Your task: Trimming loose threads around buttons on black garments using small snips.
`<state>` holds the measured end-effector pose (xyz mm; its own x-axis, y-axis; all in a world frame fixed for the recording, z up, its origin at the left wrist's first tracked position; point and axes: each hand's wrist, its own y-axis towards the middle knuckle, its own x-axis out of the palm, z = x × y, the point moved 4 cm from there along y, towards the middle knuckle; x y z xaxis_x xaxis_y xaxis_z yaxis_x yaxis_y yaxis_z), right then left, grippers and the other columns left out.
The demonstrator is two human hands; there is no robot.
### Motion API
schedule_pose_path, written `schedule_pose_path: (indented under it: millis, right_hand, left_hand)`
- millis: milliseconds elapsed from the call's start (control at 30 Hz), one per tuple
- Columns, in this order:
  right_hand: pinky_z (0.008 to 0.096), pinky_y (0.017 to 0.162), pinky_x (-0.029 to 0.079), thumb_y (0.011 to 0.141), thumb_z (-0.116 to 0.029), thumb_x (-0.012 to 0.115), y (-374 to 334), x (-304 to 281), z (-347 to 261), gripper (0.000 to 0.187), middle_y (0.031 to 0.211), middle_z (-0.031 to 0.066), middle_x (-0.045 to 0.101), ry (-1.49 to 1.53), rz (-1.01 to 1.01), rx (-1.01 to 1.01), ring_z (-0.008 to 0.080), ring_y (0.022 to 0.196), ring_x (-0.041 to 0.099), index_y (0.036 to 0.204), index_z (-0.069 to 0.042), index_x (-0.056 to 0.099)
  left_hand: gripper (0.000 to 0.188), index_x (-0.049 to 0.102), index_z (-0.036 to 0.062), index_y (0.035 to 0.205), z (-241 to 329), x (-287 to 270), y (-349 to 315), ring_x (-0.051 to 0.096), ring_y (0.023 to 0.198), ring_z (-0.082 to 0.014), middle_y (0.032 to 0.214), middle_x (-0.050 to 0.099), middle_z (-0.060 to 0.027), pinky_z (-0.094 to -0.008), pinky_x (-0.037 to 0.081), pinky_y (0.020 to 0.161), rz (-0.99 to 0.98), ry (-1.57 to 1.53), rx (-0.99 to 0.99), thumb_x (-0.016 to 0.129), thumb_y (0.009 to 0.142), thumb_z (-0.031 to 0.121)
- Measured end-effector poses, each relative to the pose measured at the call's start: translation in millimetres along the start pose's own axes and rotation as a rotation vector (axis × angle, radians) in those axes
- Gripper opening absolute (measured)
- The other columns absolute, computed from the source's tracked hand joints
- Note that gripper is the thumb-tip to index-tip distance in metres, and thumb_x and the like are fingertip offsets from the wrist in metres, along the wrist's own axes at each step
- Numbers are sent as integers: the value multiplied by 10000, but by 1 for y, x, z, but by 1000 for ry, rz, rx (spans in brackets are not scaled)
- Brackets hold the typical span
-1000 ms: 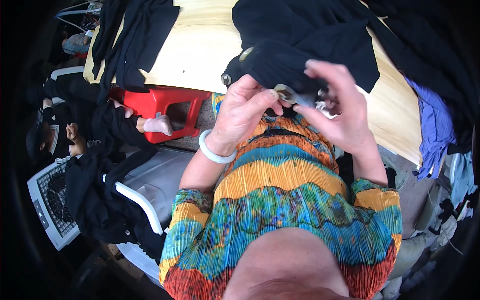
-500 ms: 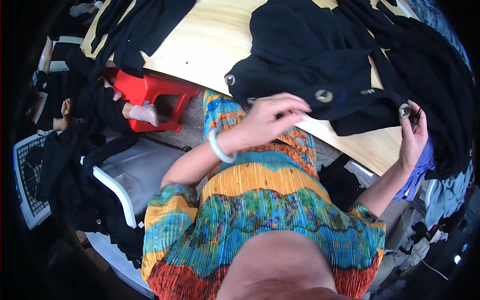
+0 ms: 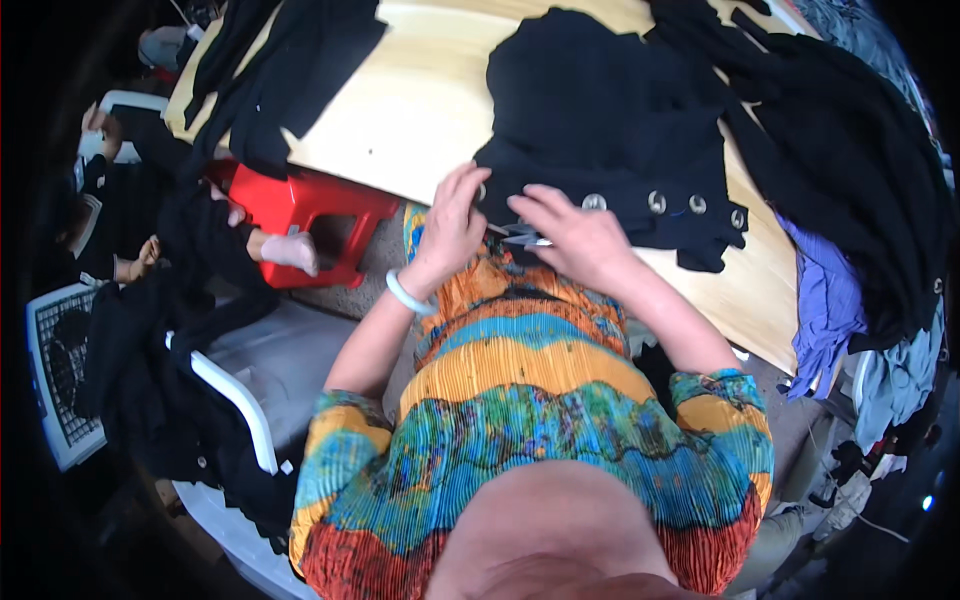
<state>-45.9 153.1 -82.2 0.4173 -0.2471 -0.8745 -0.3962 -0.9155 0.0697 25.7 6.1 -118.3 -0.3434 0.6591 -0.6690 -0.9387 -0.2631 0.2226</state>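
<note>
There's your black garment on the tabletop, upper centre of the frame! Your right hand has its fingers closed around the snips; whether your left hand pinches cloth, I can't tell. Five buttons look already attached along the near edge; what's left doesn't show.

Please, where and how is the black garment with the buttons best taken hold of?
Probably by its right end, near the last button, coming from the person's right. There the black garment lies spread on the pale table with a loose edge to pinch, while the left hand and the right hand, with its bladed metal tool, are nearer the other end.
</note>
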Motion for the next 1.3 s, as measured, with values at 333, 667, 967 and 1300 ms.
schedule_pose_path:
  millis: [333, 667, 967, 1300]
  right_hand:
    - [302, 584, 448, 710, -135, 647, 7, -58, 10, 207, 746, 105, 565, 432, 215, 28, 234, 649, 566, 865, -16, 580]
    - [148, 628, 367, 757, -1, 606, -40, -177, 20, 133, 770, -27, 517, 578, 771, 183, 30, 694, 453, 877, 4, 549]
    - [163, 570, 335, 773, -64, 616, -53, -187, 70, 131, 699, -43, 468, 339, 784, 292, 28, 635, 393, 846, 14, 540]
    - [139, 398, 271, 797, -119, 600, -39, -239, 15, 311, 639, -62, 467, 534, 1108, 130, -2, 468, 367, 1086, -62, 500]
  left_hand:
    - [543, 444, 8, 1150, 12, 7, 15, 367, 1165, -329, 1233, 389, -190, -380, 322, 964, -181, -153, 137, 667, 666, 112]
    - [282, 605, 30, 915, 22, 15, 112, 479, 1024, -304, 1064, 533, -129, -359, 394, 869, 56, -252, 280, 673, 649, 99]
    - [207, 613, 77, 847, 51, -48, 167, 463, 1016, -327, 1091, 492, -154, -373, 405, 848, 285, 153, 594, 571, 648, 40]
    - [234, 579, -6, 934, 264, -144, 190, 551, 826, -318, 857, 567, -199, -357, 421, 755, 477, -125, 879, 482, 774, 136]
